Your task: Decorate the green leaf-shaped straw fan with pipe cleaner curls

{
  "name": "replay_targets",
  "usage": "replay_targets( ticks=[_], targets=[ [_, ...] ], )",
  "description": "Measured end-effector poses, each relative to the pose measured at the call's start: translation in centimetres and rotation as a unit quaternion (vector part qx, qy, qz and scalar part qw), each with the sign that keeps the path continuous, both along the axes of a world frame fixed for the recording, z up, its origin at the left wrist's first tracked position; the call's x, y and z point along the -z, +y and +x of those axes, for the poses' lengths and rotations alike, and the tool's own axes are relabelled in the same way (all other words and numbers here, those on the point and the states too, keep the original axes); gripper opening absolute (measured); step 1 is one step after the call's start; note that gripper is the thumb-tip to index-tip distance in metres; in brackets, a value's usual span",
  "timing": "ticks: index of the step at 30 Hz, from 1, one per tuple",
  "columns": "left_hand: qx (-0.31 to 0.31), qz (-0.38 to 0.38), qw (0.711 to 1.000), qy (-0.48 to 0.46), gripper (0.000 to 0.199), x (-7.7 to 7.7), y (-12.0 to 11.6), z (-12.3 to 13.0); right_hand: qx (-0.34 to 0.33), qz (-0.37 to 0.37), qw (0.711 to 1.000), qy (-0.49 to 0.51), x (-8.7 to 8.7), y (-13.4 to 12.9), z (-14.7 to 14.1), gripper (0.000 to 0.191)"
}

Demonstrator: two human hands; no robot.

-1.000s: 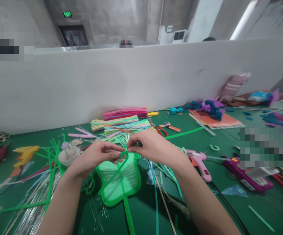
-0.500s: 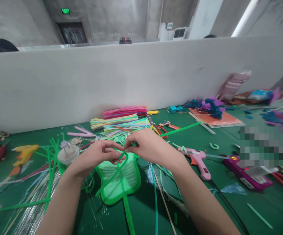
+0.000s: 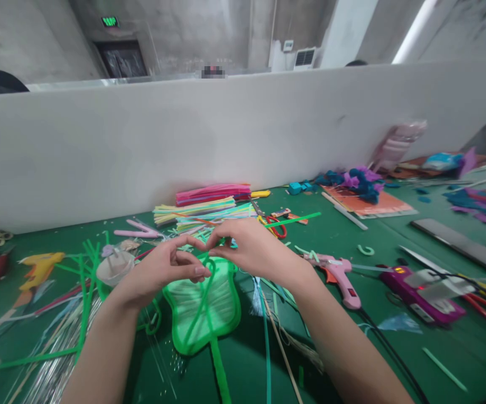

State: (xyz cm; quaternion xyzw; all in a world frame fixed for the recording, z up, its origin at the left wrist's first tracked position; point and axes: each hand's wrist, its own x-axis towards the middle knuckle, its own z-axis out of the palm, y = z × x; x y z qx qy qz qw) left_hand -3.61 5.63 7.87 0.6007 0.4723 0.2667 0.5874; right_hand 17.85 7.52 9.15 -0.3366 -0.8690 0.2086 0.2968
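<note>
A green pipe cleaner bends into a small loop above a green fan-shaped piece with a pale green panel, fuzzy rim and long stem. My right hand pinches this pipe cleaner at the loop's top; its long free end sticks out to the right behind the hand. My left hand is beside the loop, thumb and index finger apart. Its index fingertip meets the right fingertips, and its thumb tip is close to the loop's left side. The exact contact at the fingertips is partly hidden.
Bundles of coloured pipe cleaners lie behind my hands. A pink glue gun, a purple power strip and a phone are on the right. At left are a yellow glue gun and a small cup. A white partition stands behind.
My left thumb and index finger have spread apart. The pipe cleaner's bend has become a rounder loop, its lower tail has swung right, and its right end has drawn inward.
</note>
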Motion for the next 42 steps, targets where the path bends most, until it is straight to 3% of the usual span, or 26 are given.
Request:
replay_targets(
  ticks=[5, 13, 18, 24, 34, 42],
  targets=[
    [-0.019, 0.019, 0.998, -0.052, 0.037, -0.2, -0.1, -0.1, -0.004, -0.002, 0.999, 0.05, -0.1, 0.1, -0.1, 0.01],
    [-0.056, 0.051, 0.996, -0.051, 0.033, 0.0, 0.0, 0.2, 0.024, 0.011, 0.997, 0.074, -0.2, 0.1, -0.5, 0.009],
    [-0.092, 0.07, 0.988, -0.101, 0.034, 0.2, 0.2, 0.1, 0.025, 0.07, 0.992, 0.097, 0.1, 0.3, -0.8, 0.007],
    [-0.075, 0.069, 0.991, -0.088, 0.033, 0.2, 0.3, 0.0, 0.023, 0.149, 0.985, 0.083, 0.8, 0.5, -1.2, 0.008],
    [-0.11, 0.079, 0.984, -0.119, 0.033, 0.4, 0.4, 0.2, 0.03, 0.162, 0.982, 0.089, 1.1, 0.7, -1.4, 0.012],
    [-0.131, 0.101, 0.977, -0.137, 0.03, 0.3, 0.1, 0.4, 0.06, 0.229, 0.968, 0.088, 1.0, 0.3, -1.5, 0.016]
  ],
)
